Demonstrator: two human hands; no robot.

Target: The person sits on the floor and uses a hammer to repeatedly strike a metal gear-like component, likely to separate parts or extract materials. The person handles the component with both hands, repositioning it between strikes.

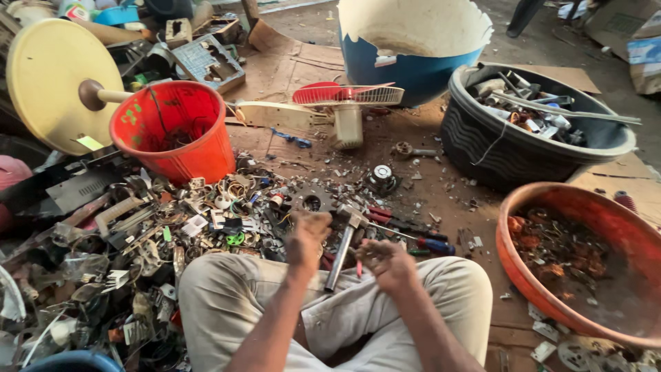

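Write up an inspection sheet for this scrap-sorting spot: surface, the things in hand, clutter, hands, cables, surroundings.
Surface: brown flattened cardboard sheets on the ground, littered with small metal bits.
Things in hand: steel-headed hammer with grey metal handle lies between the knees, gripped by neither hand; red-and-blue-handled screwdrivers beside it.
Clutter: heap of mixed metal and plastic scrap to the left; cream fan with red blades on its side.
Hands: left hand closed, contents hidden; right hand curled, contents unclear.
Cables: thin loose wires within the heap.
Surroundings: red plastic bucket, black tub of metal parts, orange basin, broken blue tub.
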